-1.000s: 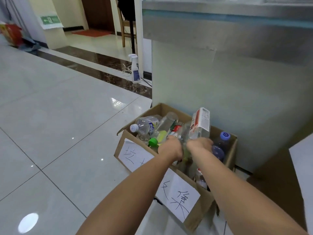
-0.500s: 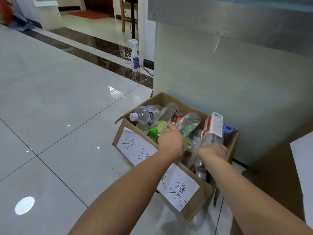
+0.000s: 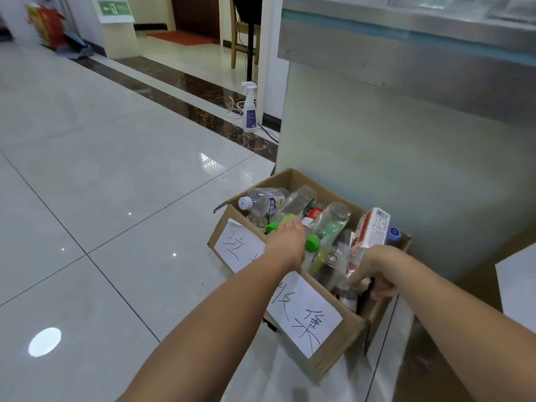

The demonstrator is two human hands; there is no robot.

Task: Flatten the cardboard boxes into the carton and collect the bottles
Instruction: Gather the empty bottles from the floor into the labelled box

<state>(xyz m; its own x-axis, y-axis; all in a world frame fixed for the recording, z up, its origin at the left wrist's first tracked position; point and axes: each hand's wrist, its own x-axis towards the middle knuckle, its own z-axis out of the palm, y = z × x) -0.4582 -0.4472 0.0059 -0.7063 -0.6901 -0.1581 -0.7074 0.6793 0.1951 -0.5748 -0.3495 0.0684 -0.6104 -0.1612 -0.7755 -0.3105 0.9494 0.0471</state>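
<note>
Carton [image 3: 343,348]: bottles [image 3: 333,219] heaped beneath both hands. Left hand [image 3: 285,245]: laid over green-capped bottle [image 3: 311,244], probably settling it; grasp hidden. Right hand [image 3: 377,274]: fingers curled below small drink box [image 3: 371,230]; hold unclear.

1. We are seeing only the back of the left hand [image 3: 285,242]; its fingers are hiding among the bottles [image 3: 330,224], so we are not telling whether it is gripping one.
2. The right hand [image 3: 374,274] is reaching into the carton [image 3: 333,355]; its fingertips are blurring into the clutter, and we are not making out its grip.
3. The left forearm is covering the middle of the handwritten paper labels [image 3: 304,311].
4. The printed box [image 3: 369,232] is hiding most of the blue-capped bottle [image 3: 394,236].
5. The carton's near wall is hiding its lower contents.
6. The green sign [image 3: 116,8] is showing too small for us to read.
</note>
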